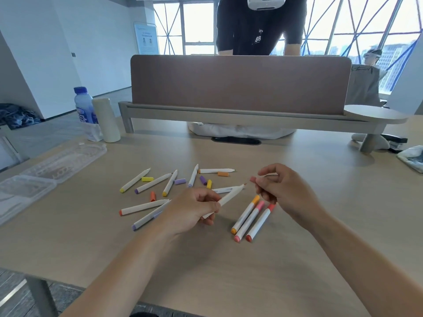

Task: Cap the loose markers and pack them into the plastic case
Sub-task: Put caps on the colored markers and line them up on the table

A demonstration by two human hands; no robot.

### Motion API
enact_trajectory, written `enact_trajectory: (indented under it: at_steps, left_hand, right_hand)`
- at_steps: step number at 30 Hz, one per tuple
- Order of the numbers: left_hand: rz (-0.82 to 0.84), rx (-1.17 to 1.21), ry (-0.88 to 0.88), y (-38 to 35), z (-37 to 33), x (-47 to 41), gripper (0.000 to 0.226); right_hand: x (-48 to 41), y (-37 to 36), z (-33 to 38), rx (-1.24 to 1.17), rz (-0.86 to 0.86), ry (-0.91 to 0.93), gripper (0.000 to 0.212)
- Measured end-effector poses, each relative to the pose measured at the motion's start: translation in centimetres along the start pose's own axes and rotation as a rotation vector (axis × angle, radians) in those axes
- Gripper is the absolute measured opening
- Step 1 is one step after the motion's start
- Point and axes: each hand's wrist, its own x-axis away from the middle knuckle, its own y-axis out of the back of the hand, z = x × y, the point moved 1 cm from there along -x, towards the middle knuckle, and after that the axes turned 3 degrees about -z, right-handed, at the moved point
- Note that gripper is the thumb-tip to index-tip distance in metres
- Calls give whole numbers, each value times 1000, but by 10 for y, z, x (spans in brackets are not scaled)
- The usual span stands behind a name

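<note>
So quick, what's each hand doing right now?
Left hand: grips an uncapped white marker.
Right hand: pinches a small pink cap near the marker's tip.

The left hand (194,209) hides part of its marker (231,195); fingers of the right hand (283,191) cover most of a pinkish cap (253,179); the plastic case (29,178) runs off the left edge

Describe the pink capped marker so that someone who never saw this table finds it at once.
On the wooden table, look just on the near side of the right hand, where three capped markers lie side by side. The pink marker is the middle one. Its cap and its end are both pink, while the orange marker lies on its left and the red marker on its right.
</note>
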Motion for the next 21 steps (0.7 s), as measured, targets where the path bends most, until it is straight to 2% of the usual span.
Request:
enact_trajectory:
  at_steps: [15,21]
  left_hand:
    - [30,-98,-30,-1,-5,5,13]
    - [25,-145,-70,-3,-11,9,14]
  right_hand:
    - [5,-6,8,156,43,41,16]
    - [8,-12,9,36,2,70,8]
